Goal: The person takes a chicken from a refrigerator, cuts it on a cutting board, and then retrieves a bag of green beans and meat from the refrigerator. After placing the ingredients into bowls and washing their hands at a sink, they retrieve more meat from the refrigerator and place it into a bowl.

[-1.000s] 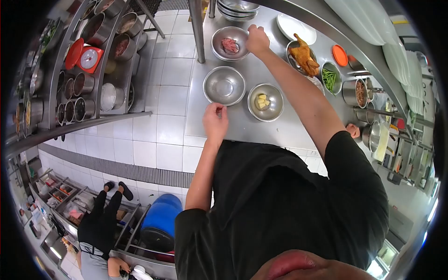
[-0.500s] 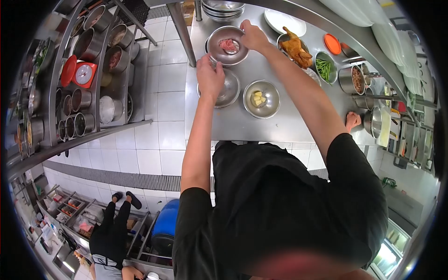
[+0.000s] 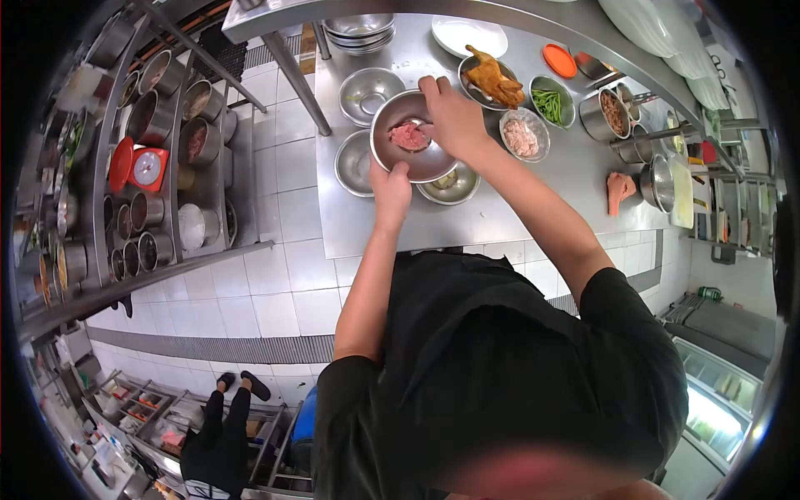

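Roast chicken [image 3: 492, 81] beside green beans [image 3: 547, 103] (both in bowls); red scale [image 3: 143, 166] on rack.

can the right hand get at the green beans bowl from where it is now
Probably yes. The right hand is at the bowl of raw meat, and the bowl of green beans stands uncovered farther right, with only the chicken bowl near that path.

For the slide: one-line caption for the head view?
Both hands, left hand and right hand, hold a steel bowl of raw meat above the steel counter.

Pink meat [image 3: 408, 136] in silver bowl [image 3: 392, 117] — red scale [image 3: 146, 167], orange lid [image 3: 559, 60]
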### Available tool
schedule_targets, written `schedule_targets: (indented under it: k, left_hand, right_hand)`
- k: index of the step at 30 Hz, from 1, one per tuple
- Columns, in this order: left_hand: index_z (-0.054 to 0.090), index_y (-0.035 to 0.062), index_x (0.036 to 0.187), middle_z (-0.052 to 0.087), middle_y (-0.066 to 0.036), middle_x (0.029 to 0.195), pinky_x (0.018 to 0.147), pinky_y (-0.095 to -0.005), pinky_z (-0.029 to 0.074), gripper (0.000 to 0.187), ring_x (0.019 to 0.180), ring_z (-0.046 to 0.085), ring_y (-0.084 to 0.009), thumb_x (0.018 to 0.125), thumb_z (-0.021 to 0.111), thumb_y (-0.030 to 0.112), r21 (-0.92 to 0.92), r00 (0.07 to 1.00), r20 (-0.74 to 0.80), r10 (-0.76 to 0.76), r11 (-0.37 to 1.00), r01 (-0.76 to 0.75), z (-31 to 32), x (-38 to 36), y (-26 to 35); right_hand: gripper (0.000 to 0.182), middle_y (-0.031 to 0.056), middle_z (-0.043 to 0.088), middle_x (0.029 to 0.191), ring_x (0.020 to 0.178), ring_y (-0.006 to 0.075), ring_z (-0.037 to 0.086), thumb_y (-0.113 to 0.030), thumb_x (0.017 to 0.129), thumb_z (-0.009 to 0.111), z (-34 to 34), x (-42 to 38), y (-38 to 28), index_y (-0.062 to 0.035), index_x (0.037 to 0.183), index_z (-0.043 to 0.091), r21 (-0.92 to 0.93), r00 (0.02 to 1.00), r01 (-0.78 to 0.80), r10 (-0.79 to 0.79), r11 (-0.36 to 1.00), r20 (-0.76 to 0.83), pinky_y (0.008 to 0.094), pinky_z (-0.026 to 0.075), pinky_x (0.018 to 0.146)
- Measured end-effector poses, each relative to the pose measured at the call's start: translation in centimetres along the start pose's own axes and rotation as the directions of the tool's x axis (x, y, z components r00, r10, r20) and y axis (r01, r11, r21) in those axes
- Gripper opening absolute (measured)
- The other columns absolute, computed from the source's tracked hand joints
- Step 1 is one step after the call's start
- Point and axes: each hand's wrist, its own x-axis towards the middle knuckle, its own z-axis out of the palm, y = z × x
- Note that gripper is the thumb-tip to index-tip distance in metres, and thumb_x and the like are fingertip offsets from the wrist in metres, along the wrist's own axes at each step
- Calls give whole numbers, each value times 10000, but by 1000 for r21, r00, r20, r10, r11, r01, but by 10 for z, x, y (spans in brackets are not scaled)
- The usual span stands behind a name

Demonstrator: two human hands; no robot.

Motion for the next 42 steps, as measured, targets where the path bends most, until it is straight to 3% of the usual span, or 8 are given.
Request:
schedule_targets:
  k: [7,9,11,16,20,29,35,42]
  left_hand:
    - [498,-35,1361,624,-170,1279,1057,-369,415,576,1219,584,-276,785,482,-20,253,990,-141,-4,967,40,-36,-70,5]
    - [500,-15,1370,618,-179,1291,1061,-374,415,573,1220,588,-286,798,477,-18,214,981,-190,-22,975,63,-65,-100,-2]
    - [500,-4,1376,609,-192,1303,1063,-375,415,574,1222,588,-296,802,476,-20,203,967,-253,35,979,18,-96,-132,-7]
    - [74,82,1601,465,-256,1465,1099,-380,384,957,1331,496,-353,770,537,-23,513,809,-537,237,853,91,-125,-235,41]
    - [245,55,1570,420,-234,1517,1127,-364,363,848,1373,469,-325,773,505,-74,542,731,-616,292,831,125,-134,-285,50]
    - [601,-21,1330,635,-179,1307,1105,-347,389,464,1275,565,-257,884,501,-101,250,782,-613,111,966,59,-225,-300,13]
    - [446,8,1428,601,-141,1308,1053,-369,445,648,1200,585,-228,1072,296,528,-265,827,-559,51,935,-237,-335,-302,57]
    - [444,-54,1387,593,-175,1293,1011,-382,478,648,1145,618,-266,975,597,422,-326,778,-629,-8,910,-255,-440,-326,103]
  right_hand:
    - [359,127,609,1084,947,367,659,55,757,558,-29,-81,18,-61,1096,554,-27,963,126,-129,992,-235,472,553,748]
    - [405,157,637,1155,987,381,654,62,754,556,-35,-112,47,-58,1140,568,-51,995,0,5,999,96,478,545,779]
    - [447,230,632,1215,1049,415,635,-2,799,598,-1,-135,100,-49,1241,546,6,925,73,-69,997,374,495,537,831]
    - [562,267,614,1234,1122,389,628,-199,854,710,141,-122,149,8,1326,485,394,991,-124,132,911,9,452,522,892]
    - [485,190,619,1174,1072,283,626,7,811,575,238,-117,178,40,1291,511,691,972,-229,195,685,129,374,503,925]
    - [381,90,659,1041,914,150,626,-32,824,580,46,-148,-89,28,1200,573,916,903,-139,-331,376,273,310,518,752]
    - [301,125,682,837,755,153,653,-73,843,625,42,-142,-322,17,1131,619,778,635,327,-735,537,240,342,530,674]
    - [384,130,731,919,759,302,689,-247,886,715,24,-156,-454,-28,1186,619,866,460,8,-771,500,441,408,559,748]
